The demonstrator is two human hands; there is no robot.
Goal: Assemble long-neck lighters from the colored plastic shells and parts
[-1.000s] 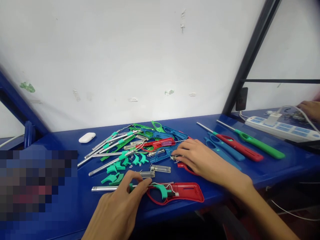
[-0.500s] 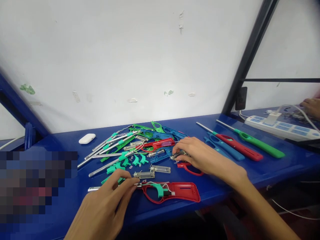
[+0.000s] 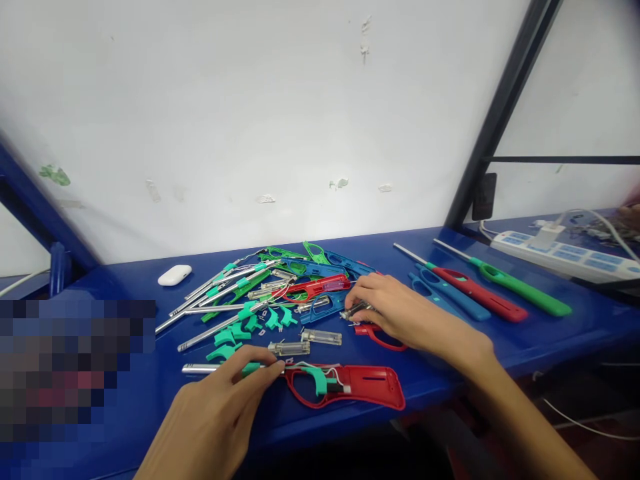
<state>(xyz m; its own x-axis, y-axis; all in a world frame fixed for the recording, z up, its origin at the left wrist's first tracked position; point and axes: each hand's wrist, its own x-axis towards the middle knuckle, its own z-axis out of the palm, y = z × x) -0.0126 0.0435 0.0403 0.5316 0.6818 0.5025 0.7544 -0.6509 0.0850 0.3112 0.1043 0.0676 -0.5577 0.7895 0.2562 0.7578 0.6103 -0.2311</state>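
Near the front edge of the table, my left hand pinches an open red lighter half-shell where its metal tube joins the handle. A teal trigger, a black-and-white part and thin white wires sit inside that shell. Farther right, my right hand has its fingers closed on a clear lighter fuel tank, partly covered by the fingers. Beneath that hand lies another red lighter shell. Two more clear tanks rest between my hands.
Behind my hands spreads a pile of metal tubes, teal triggers and green, blue and red shells. A white earphone case lies at left. Long lighters lie at right, before a power strip. A wall stands behind.
My left hand has shifted slightly, and the red half-shell has moved a little to the right. More of its metal tube shows now. My right hand stays nearly in place on the tank.
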